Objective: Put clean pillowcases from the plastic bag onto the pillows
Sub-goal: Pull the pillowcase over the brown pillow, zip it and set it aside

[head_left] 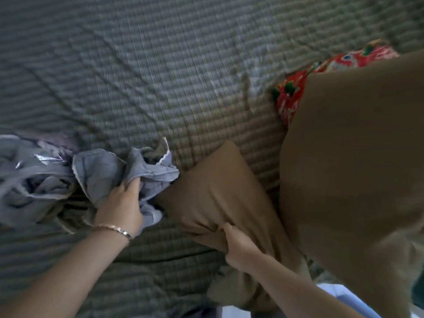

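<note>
A crumpled grey-blue pillowcase [128, 168] lies on the bed, and my left hand [121, 203] grips it, fingers curled into the cloth. Beside it on the right lies a brown pillow [213, 191] at a slant. My right hand [236, 244] clutches the near edge of that pillow's fabric. Its far corner sits close to the pillowcase. A plastic bag [29, 175] holding more grey-blue cloth lies at the left edge. A second, larger brown pillow [355, 157] fills the right side. The view is blurred.
The bed is covered with a grey-green checked quilt [149, 76]. A red flower-patterned cushion [291, 95] pokes out from behind the large brown pillow. Pale floor [339, 299] shows at the bottom right past the bed's edge.
</note>
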Demonstrator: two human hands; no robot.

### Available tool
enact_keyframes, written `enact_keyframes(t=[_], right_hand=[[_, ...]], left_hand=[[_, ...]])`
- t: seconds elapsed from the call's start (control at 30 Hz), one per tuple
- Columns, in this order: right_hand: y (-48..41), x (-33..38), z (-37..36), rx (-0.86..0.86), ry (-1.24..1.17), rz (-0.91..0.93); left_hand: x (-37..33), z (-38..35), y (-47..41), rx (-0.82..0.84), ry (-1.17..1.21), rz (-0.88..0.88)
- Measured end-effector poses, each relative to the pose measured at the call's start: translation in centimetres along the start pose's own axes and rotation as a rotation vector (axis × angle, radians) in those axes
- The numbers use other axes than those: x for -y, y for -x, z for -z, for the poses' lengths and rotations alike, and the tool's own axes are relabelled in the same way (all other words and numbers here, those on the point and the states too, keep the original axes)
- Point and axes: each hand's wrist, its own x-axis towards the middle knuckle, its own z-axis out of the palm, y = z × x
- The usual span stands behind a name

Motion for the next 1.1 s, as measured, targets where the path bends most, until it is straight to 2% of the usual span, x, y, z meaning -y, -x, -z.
enact_keyframes(t=[0.1,0.23,0.3,0.4,0.6,0.77,0.93,1.0,1.1], right_hand=[[-1.2,-1.4,1.7,-0.214,-0.09,-0.038],[-3.4,-1.9,4.1,-0.404,0.24,-0.254],[-4.8,-1.8,4.4,-0.357,0.242,-0.362],[-6.2,-1.9,4.4,-0.226,0.077,-0.47],[-6.6,-1.6,4.3,-0.376,0.016,-0.541],[-2.7,0.6,4.1,-0.294,0.098,-0.339],[4.4,3.4,5.6,-0.217,0.164,-0.164],[6.9,5.3,6.7,-0.177,0.221,-0.09],[9.6,8.0,7.3,-0.121,0.265,0.033]], left_hand=[[1.0,-1.4,-1.2,0.024,0.042,0.017],[0.9,-2.5,-2.5,0.032,0.124,0.007],[1.1,-2.8,-3.2,0.006,0.182,-0.012],[1.6,-3.1,-4.3,-0.018,0.226,-0.034],[2.5,-2.8,-6.0,0.001,0.212,0.007],[4.8,-0.2,-6.1,-0.075,-0.093,-0.043],[5.9,4.0,-5.8,-0.056,-0.392,-0.129],[5.5,5.1,-5.6,-0.014,-0.397,-0.189],[3.6,5.5,-4.1,0.074,-0.276,-0.318]])
